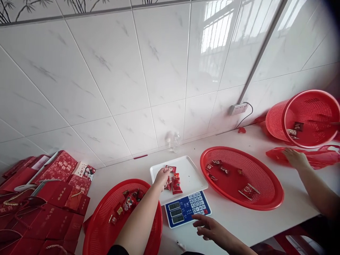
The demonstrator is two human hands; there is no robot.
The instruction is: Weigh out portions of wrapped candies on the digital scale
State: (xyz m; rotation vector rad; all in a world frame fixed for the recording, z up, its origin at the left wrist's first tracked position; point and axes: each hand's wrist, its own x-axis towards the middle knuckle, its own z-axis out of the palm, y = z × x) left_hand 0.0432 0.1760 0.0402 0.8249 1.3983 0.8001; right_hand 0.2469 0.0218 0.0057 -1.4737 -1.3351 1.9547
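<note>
White table [294, 198] supports a red basket [98, 230] at 9 o'clock and a second basket [231, 186] at 2 o'clock, measured from the scale [188, 210] between them. The scale's pan [193, 180] sits at 12 o'clock. Right hand [209, 228], at 4 o'clock, has fingers spread and released, grasping nothing. Left hand [161, 177], at 11 o'clock, curls its fingers over red packets [176, 186] on the pan; whether they grip cannot be told. Set packets down low, wholly inside the pan rim, then lift both hands clear before taking a reading.
</note>
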